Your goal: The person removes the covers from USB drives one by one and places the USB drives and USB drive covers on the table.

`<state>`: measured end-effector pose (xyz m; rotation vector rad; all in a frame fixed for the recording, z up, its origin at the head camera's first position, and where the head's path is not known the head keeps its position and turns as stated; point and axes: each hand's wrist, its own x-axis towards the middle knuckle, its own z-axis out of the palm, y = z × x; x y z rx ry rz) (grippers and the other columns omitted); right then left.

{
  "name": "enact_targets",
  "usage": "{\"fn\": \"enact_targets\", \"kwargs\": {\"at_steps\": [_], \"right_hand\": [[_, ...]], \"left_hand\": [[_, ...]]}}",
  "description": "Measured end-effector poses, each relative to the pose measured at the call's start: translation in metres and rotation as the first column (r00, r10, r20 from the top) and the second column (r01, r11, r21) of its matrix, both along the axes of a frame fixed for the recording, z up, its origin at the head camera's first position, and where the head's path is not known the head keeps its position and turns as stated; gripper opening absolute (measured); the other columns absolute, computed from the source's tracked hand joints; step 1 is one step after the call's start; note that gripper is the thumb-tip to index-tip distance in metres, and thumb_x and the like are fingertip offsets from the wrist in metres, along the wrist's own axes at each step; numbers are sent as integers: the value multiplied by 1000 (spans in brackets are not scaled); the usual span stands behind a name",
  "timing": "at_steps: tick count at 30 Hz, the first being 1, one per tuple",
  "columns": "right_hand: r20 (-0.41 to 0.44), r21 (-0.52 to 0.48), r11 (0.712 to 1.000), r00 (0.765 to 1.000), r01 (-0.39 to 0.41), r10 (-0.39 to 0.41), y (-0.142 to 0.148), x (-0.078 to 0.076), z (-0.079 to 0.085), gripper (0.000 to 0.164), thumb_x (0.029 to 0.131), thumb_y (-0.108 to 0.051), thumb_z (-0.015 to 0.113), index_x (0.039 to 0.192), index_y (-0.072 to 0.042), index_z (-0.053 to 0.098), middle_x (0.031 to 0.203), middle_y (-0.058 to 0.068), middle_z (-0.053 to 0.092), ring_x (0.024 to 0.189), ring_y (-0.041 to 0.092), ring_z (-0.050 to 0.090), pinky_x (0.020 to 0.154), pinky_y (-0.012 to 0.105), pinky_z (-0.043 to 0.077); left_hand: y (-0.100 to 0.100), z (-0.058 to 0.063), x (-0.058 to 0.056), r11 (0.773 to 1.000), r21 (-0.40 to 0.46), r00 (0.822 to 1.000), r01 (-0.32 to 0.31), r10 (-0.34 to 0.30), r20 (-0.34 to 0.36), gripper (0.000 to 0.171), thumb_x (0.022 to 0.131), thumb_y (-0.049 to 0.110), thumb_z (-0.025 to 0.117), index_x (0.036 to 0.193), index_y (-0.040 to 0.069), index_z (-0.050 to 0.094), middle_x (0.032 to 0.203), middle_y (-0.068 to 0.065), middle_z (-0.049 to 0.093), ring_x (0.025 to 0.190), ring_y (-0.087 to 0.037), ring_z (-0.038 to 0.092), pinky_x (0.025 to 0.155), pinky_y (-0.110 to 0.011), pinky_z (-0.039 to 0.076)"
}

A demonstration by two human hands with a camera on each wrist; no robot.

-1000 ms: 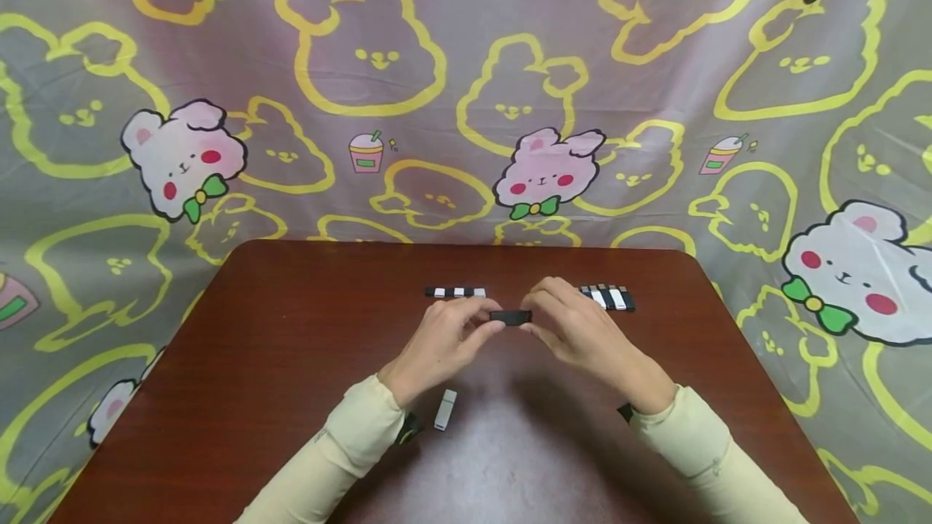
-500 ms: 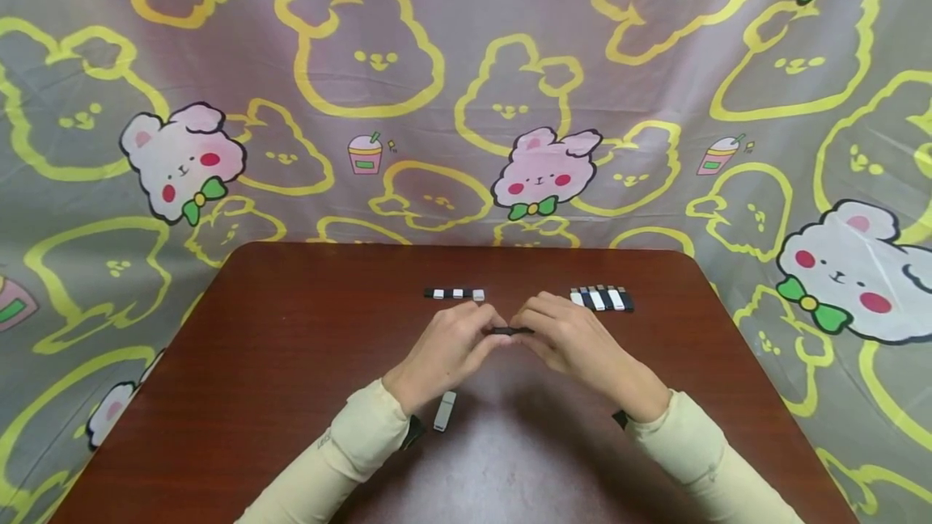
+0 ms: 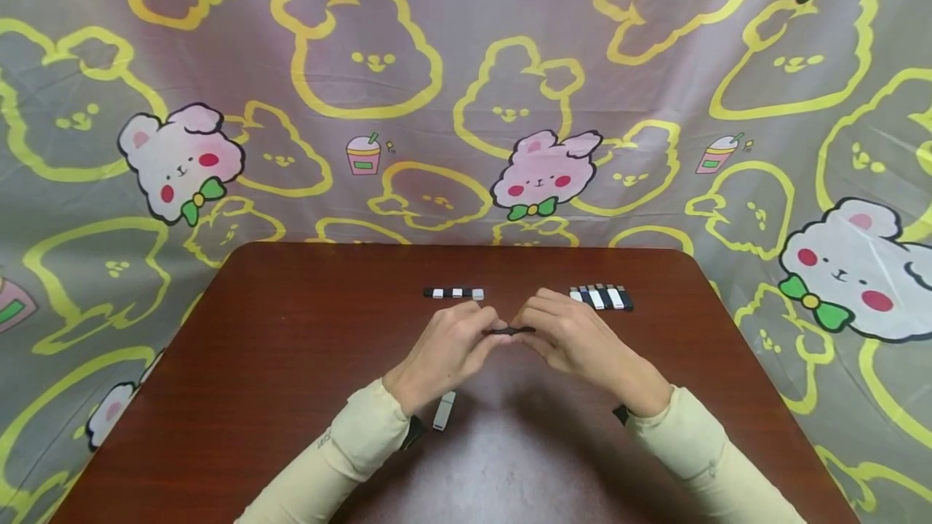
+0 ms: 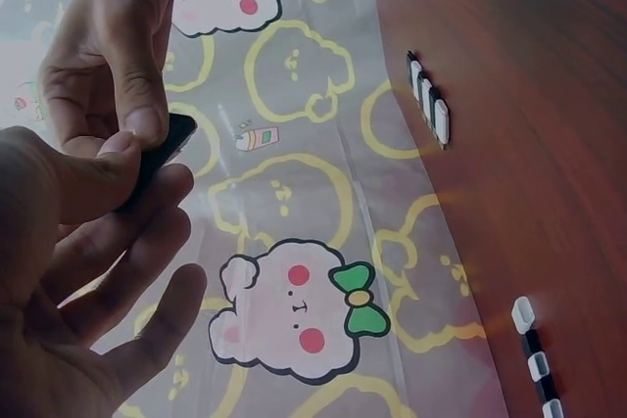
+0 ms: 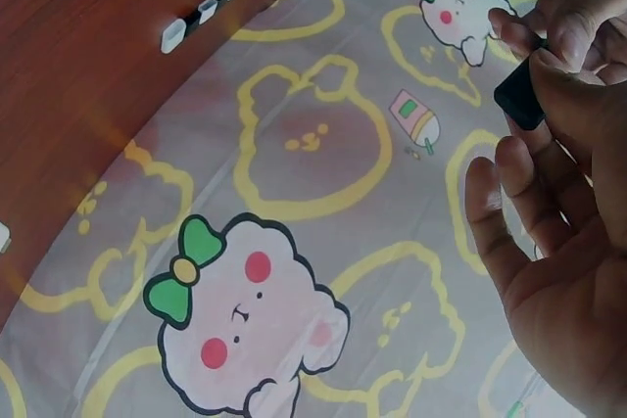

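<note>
Both hands hold one black USB flash drive [image 3: 511, 331] level above the middle of the table. My left hand [image 3: 444, 350] pinches one end between thumb and fingers, and my right hand [image 3: 578, 346] pinches the other end. The two thumbs nearly meet on it. In the left wrist view the flash drive [image 4: 168, 156] shows past the left thumb; in the right wrist view its dark rounded end [image 5: 519, 97] sticks out beside the right thumb. The fingers cover most of it, so I cannot tell where its cap joins.
Behind the left hand lies a row of black and white caps [image 3: 456, 293]. Behind the right hand, several black and white flash drives [image 3: 599, 297] lie side by side with metal plugs showing. A pale grey, stick-shaped flash drive [image 3: 444, 412] rests near the left wrist. Patterned cloth [image 3: 408, 209] hangs behind the table.
Over the first half second both hands came down slightly and closer together, and the black flash drive turned edge-on. Since then the hands have stayed almost still.
</note>
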<state>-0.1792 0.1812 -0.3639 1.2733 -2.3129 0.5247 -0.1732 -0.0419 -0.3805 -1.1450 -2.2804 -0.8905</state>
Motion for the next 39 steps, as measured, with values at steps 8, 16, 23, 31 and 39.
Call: {"fn": "enact_targets", "kwargs": {"at_steps": [8, 16, 23, 31, 39], "right_hand": [[-63, -89, 984, 985, 153, -159, 45, -15, 6, 26, 72, 4, 86, 87, -10, 71, 81, -3, 66, 79, 9, 54, 66, 23, 45], [-24, -96, 972, 976, 215, -218, 66, -21, 0, 22, 75, -1, 86, 87, -11, 71, 81, -4, 67, 77, 11, 54, 68, 15, 40], [-7, -150, 961, 972, 233, -237, 65, -28, 2, 21, 73, -3, 88, 87, -9, 74, 79, -2, 70, 76, 13, 56, 68, 16, 40], [91, -203, 928, 950, 311, -299, 57, -52, -1, 12, 78, -8, 87, 84, -8, 77, 72, -1, 69, 66, 9, 56, 59, 23, 46], [302, -184, 837, 840, 516, -451, 60, -87, -9, 15, 83, -16, 84, 90, -3, 78, 79, 10, 77, 64, 17, 65, 59, 25, 48]], "left_hand": [[-31, 11, -4, 982, 153, 991, -110, 120, -58, 15, 80, 7, 84, 86, 9, 70, 74, -1, 69, 61, -6, 49, 55, -17, 40], [-34, 12, -9, 989, 119, 994, -91, 98, -52, 18, 82, 17, 84, 97, 9, 79, 76, 0, 72, 62, -5, 50, 55, -16, 42], [-31, 6, -10, 988, 136, 990, -76, 90, -105, 22, 77, 12, 86, 98, 9, 81, 84, 0, 79, 69, -10, 66, 62, -23, 53], [-32, 0, -5, 978, -1, 967, -209, 206, -150, 19, 89, 16, 77, 106, 8, 77, 89, -1, 78, 72, -13, 65, 64, -28, 55], [-33, -7, 1, 950, -81, 953, -302, 299, -40, 15, 93, 18, 73, 106, 11, 71, 92, 0, 76, 76, -14, 68, 65, -32, 56]]}}
